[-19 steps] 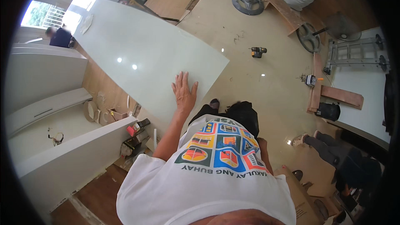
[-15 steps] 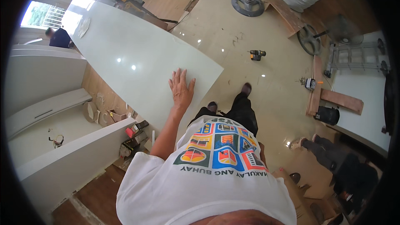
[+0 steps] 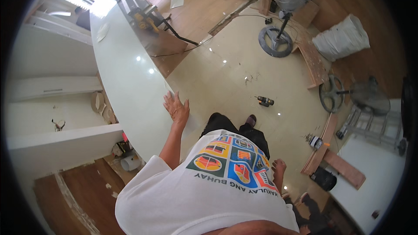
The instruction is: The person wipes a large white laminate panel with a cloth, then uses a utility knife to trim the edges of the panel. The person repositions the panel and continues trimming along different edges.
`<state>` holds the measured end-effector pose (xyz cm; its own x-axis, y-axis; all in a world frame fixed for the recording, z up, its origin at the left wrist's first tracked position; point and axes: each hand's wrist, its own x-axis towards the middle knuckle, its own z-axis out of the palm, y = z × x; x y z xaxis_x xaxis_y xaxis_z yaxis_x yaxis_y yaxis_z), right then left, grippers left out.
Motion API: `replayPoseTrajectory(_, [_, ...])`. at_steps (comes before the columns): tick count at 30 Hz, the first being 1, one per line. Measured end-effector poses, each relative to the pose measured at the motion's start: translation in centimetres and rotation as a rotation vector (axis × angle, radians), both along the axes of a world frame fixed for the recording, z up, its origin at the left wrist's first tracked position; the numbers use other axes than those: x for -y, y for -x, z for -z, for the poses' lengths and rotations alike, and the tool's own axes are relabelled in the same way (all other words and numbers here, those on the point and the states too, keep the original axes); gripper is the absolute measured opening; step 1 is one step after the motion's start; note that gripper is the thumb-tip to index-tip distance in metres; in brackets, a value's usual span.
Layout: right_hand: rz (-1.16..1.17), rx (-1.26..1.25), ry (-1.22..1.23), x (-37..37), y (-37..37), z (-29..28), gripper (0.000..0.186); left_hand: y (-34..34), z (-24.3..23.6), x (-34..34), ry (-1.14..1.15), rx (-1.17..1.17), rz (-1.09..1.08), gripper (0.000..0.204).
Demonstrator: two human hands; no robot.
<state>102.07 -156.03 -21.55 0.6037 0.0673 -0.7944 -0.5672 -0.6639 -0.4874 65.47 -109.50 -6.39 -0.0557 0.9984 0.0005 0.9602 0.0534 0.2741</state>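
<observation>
My left hand [image 3: 177, 108] lies with its fingers spread at the right edge of a large glossy white board [image 3: 130, 98], holding nothing. This board stretches from beside my body toward the window at the far left. A pale, irregular flat piece [image 3: 103, 31] rests on its far part. At my right side hangs my right hand [image 3: 279, 167], its fingers loosely bent and nothing visible in it. Beyond my feet, a cordless drill [image 3: 264, 101] lies on the shiny tiled floor [image 3: 217, 82].
A table saw [image 3: 141, 17] stands beyond the board. Pedestal fans [image 3: 275, 41], a white sack [image 3: 342, 38], wooden planks [image 3: 344, 167] and a ladder [image 3: 374, 126] line the right side. One person [image 3: 82, 17] is behind the board's far end; another person's legs [image 3: 311, 206] show lower right.
My view and body have turned, so the board now runs more straight ahead. My left hand has gone from the board's surface to its right edge. My right hand has come into view.
</observation>
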Motion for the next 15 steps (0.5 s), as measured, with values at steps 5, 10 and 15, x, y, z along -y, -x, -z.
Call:
replayPoseTrajectory(5, [0.003, -0.005, 0.098, -5.4, -11.4, -0.4, 0.031, -0.1, 0.5, 0.5, -0.004, -0.038, -0.053, 0.064])
replayPoseTrajectory(10, [-0.104, -0.021, 0.051, -12.1, -15.9, 1.0, 0.023, -2.9, 0.3, -1.5, -0.075, 0.096, -0.207, 0.057])
replayPoseTrajectory(15, [-0.633, 0.083, 0.048, -20.3, -17.4, 4.5, 0.015, -8.7, 1.6, -8.5, -0.188, 0.292, -0.028, 0.027])
